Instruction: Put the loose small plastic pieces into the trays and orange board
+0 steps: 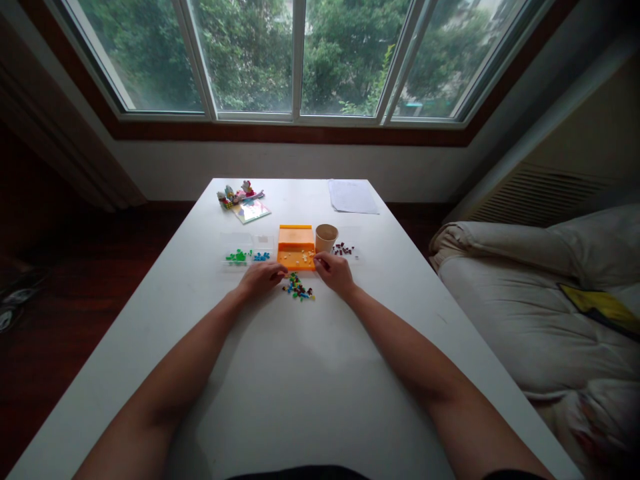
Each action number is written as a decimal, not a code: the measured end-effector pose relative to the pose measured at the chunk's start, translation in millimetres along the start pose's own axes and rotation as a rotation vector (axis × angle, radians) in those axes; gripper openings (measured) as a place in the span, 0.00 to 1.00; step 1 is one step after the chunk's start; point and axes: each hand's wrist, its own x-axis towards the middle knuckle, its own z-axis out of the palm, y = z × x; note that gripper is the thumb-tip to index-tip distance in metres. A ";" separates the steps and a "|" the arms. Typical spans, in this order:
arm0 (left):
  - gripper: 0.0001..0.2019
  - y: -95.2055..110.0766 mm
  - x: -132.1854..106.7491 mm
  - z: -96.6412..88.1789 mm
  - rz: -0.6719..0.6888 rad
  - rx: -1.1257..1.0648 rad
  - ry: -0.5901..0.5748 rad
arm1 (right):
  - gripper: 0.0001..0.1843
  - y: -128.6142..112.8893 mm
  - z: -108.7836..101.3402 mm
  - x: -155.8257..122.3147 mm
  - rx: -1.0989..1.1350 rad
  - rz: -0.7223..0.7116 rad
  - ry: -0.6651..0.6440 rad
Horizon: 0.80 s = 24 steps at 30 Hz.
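Note:
A pile of small mixed-colour pieces, green, blue, yellow and dark brown, lies on the white table. Just left of its top edge is my left hand, fingers bent together near the front of the orange box; anything between them is too small to make out. My right hand is closed in a pinch at the box's right front corner, its fingertips hiding whatever they hold. Pale small pieces are scattered inside the orange box. Green pieces and blue pieces sit in a clear tray to the left.
A brown paper cup stands behind my right hand. Dark brown pieces lie in a clear tray beside it. Farther back are colourful toy figures, a flat card and paper sheets. A sofa flanks the table's right side.

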 end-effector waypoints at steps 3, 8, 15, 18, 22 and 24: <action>0.12 3.8 -0.3 1.0 0.045 -0.002 -0.028 | 0.10 -1.1 0.5 0.6 -0.005 -0.008 -0.005; 0.14 4.7 -0.7 1.2 0.102 0.001 -0.096 | 0.11 -1.7 1.1 0.6 -0.014 -0.008 -0.007; 0.13 7.6 -0.2 1.8 0.063 -0.001 -0.089 | 0.11 -1.4 0.8 0.1 -0.016 -0.006 -0.011; 0.13 9.1 -0.2 2.0 0.046 0.002 -0.078 | 0.11 -1.3 0.7 0.0 -0.016 -0.010 -0.013; 0.12 10.4 -0.4 3.0 0.026 0.009 -0.069 | 0.10 -1.1 1.2 -0.3 -0.020 -0.008 -0.011; 0.12 10.2 -0.4 4.0 0.017 0.015 -0.064 | 0.10 -1.2 1.4 -0.5 -0.016 -0.010 -0.010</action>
